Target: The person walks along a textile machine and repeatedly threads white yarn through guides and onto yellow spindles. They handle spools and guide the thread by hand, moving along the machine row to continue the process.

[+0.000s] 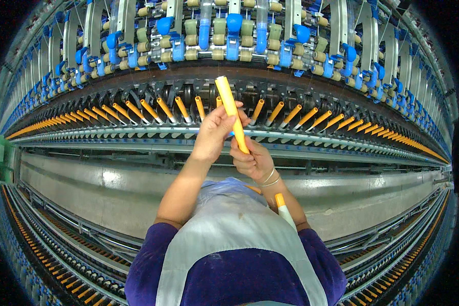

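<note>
Head view: step in hand, by judgement, two-handed handling of one loose yellow tube (227, 96) in front of a spinning-type machine; the next move appears to call for a steady hold at this tilt, with one hand keeping its grip should the other let go. Left hand (214, 128): closed around the tube's middle, thumb and fingers to either side. Right hand (255, 159): closed at the tube's lower end, thumb along it. Tube: off any surface, between the hands, tilted, pale upper end free above the left hand, seen against the row of orange tubes (181, 109) behind the machine's front rail (311, 137).
</note>
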### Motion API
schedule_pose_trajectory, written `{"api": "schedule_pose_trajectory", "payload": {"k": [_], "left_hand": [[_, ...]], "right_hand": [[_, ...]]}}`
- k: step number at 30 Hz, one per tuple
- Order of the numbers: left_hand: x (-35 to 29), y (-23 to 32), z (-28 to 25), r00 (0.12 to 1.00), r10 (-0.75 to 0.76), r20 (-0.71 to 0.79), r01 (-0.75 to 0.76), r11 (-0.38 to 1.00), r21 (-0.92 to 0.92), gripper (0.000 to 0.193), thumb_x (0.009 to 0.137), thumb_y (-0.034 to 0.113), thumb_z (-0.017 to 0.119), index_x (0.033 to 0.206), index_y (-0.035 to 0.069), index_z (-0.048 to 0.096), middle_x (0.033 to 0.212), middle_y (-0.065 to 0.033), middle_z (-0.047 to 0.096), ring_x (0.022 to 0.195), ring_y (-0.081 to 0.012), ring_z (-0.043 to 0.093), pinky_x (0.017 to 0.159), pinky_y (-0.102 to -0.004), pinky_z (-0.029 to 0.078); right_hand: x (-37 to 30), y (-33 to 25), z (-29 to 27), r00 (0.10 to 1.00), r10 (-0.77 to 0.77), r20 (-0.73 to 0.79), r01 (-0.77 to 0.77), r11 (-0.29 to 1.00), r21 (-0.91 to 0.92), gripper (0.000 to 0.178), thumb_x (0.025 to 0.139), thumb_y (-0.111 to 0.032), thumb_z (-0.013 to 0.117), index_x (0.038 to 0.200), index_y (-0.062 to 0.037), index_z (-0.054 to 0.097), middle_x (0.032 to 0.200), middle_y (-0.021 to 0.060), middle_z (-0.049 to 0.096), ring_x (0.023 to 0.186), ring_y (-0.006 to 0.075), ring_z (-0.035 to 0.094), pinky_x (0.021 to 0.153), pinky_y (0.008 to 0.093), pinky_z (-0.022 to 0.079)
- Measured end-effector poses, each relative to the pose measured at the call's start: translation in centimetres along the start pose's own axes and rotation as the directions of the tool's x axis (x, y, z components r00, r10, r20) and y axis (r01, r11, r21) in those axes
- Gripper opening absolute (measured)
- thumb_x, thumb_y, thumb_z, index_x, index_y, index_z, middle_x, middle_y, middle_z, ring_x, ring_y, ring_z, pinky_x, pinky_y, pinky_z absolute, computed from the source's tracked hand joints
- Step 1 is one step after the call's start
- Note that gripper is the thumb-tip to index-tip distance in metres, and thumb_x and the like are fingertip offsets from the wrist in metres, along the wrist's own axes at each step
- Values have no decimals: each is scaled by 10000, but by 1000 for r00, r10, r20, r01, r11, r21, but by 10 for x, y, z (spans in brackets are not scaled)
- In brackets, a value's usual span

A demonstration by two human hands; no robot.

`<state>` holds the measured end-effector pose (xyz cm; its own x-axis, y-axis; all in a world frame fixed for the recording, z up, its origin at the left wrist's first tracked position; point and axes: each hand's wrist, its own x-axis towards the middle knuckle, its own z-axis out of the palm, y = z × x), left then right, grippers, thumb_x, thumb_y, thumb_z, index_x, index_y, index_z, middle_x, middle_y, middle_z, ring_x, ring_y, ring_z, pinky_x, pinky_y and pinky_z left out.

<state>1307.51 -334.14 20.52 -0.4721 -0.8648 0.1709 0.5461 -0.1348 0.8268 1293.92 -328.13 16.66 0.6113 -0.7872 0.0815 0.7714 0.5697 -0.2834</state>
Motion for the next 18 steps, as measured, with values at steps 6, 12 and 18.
{"api": "schedule_pose_trajectory", "payload": {"k": [6, 12, 18], "left_hand": [[-2, -46, -19, 952, -223, -209, 199, 971, -132, 200, 945, 154, 536, 1098, 27, 536, 1021, -86, 632, 951, -181, 609, 888, -311, 477], [1, -116, -13, 760, -649, 0, 471, 551, -688, 278, 939, 263, 561, 1087, 29, 533, 1092, -105, 584, 1046, -219, 560, 976, -368, 446], [75, -91, -42, 833, -282, -476, 347, 937, 53, 506, 978, 478, 389, 1064, 24, 593, 1049, -93, 603, 972, -190, 550, 881, -339, 428]], "right_hand": [[-35, -18, -11, 791, -461, -402, 153, 786, -600, 290, 931, -174, 543, 1182, -31, 515, 799, 67, 567, 546, 44, 431, 430, 160, 303], [-45, -32, -11, 549, -802, 235, -121, -354, -927, 223, 904, -102, 582, 1102, 0, 563, 893, 60, 604, 683, 93, 543, 553, 196, 420], [10, -92, 13, 345, -922, 175, -272, -277, -921, 164, 930, -144, 550, 940, 5, 619, 619, 45, 603, 511, 93, 566, 495, 223, 448]]}}
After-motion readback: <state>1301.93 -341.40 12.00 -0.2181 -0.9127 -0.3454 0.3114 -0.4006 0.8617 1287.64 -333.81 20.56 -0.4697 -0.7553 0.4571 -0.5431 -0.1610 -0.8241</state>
